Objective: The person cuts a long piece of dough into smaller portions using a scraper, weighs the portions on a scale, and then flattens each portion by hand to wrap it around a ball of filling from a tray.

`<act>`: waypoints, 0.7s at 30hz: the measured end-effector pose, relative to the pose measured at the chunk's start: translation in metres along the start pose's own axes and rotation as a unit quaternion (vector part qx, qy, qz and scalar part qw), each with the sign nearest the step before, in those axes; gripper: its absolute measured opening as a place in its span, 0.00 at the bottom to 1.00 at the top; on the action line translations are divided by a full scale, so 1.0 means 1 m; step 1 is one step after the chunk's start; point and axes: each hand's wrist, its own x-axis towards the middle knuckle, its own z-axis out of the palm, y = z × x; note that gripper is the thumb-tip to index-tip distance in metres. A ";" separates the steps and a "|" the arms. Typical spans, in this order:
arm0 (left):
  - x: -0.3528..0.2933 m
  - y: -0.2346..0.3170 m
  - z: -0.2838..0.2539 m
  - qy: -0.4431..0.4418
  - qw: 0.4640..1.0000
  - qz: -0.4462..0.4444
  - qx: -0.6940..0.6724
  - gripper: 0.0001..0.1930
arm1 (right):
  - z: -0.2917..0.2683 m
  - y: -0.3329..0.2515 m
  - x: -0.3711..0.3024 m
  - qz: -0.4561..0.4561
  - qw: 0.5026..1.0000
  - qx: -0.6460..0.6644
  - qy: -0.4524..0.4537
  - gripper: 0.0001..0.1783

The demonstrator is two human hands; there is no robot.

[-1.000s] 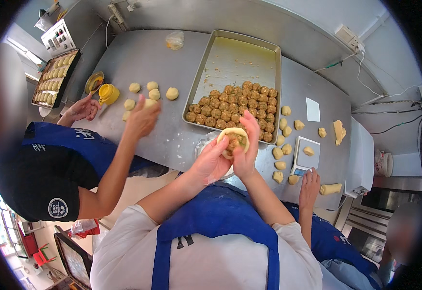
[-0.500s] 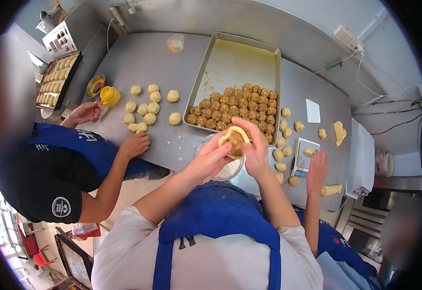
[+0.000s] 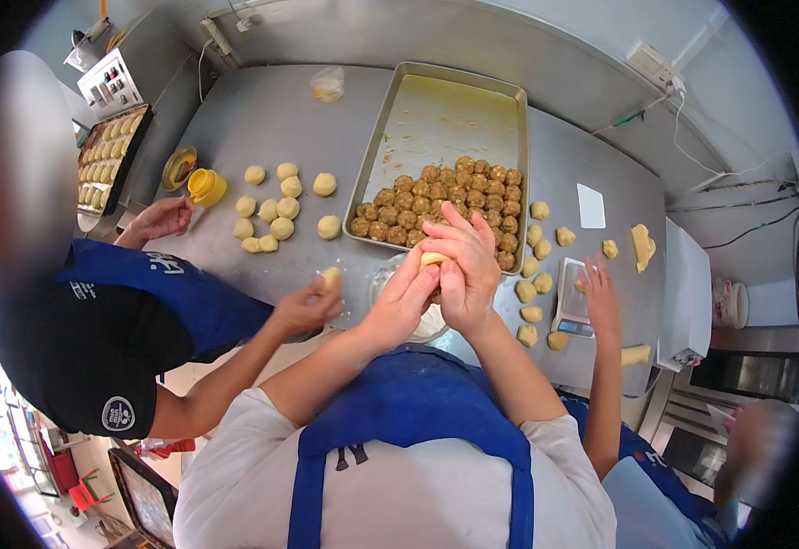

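Observation:
My left hand point(image 3: 401, 300) and my right hand point(image 3: 469, 276) are pressed together around a dough ball point(image 3: 433, 259) in front of my apron. Only a pale strip of dough shows between the fingers. The right fingers reach over the top, several of them stretched away from me, while the left thumb and fingers grip the near side. Behind the hands is a large metal tray point(image 3: 454, 119) with rows of brown filling balls point(image 3: 445, 194) in its near half. Below them, partly covered, is a bowl of white flour point(image 3: 430, 323).
On the left, a co-worker's hand point(image 3: 306, 306) holds a dough piece near smooth dough balls point(image 3: 268, 209) and a yellow cup point(image 3: 205, 187). Another co-worker's hand point(image 3: 602, 297) is over a scale point(image 3: 571, 309), beside small dough lumps point(image 3: 530, 314) on the right.
The dough wrapper, which showed brown filling inside, is now mostly covered by my closed hands. The left co-worker's near hand has moved right with a dough piece. The right co-worker's hand has shifted slightly farther away.

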 end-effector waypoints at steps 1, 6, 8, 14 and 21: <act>0.004 0.006 0.007 -0.004 1.000 -0.003 0.000 0.29 | 0.002 0.000 -0.002 0.001 0.999 0.030 0.028 0.15; 0.005 0.000 0.006 -0.025 0.991 0.096 -0.088 0.30 | 0.017 -0.006 0.013 -0.028 0.986 0.068 0.150 0.18; 0.001 0.002 -0.001 -0.034 0.997 0.072 0.007 0.30 | -0.002 -0.006 0.013 -0.029 0.996 0.035 0.074 0.17; -0.003 0.004 0.019 -0.030 0.993 0.090 0.069 0.33 | -0.003 -0.003 0.000 -0.080 0.994 0.050 0.048 0.12; 0.001 -0.007 -0.003 0.044 0.972 0.173 0.153 0.33 | -0.002 -0.017 0.009 0.003 0.997 0.072 0.017 0.18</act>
